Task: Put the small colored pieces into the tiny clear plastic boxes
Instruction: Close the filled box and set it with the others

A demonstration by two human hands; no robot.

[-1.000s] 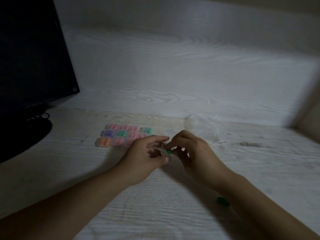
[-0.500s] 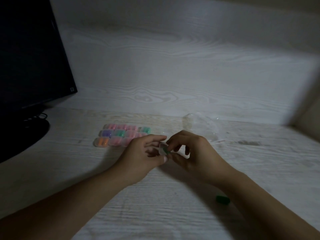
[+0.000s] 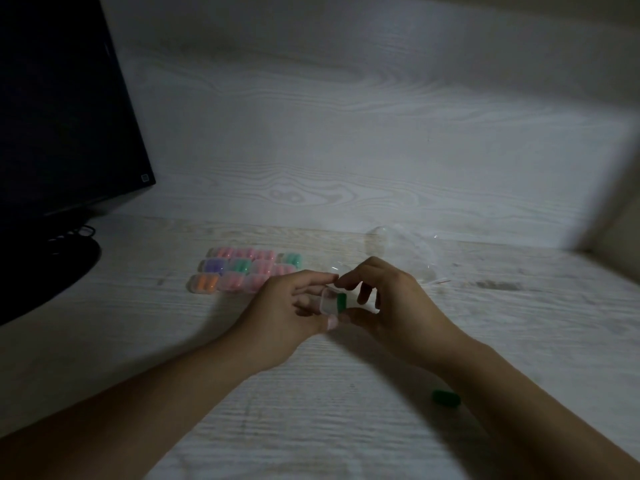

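Two bare hands meet above a pale wood-grain desk [image 3: 346, 427], sharing a tiny clear plastic box [image 3: 330, 302] with a green piece [image 3: 341, 302] inside; the left hand [image 3: 291, 313] and right hand [image 3: 391, 306] both pinch it between thumb and fingertips. Filled boxes [image 3: 247, 270] sit behind-left, a loose green piece [image 3: 445, 398] near the right forearm, a dark monitor [image 3: 62, 105] far left

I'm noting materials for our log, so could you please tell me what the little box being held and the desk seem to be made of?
Little box: apparently clear glossy plastic, since a green piece shows through its wall. Desk: pale matte wood or wood-look laminate, with printed-looking grain lines; which one, I cannot tell.
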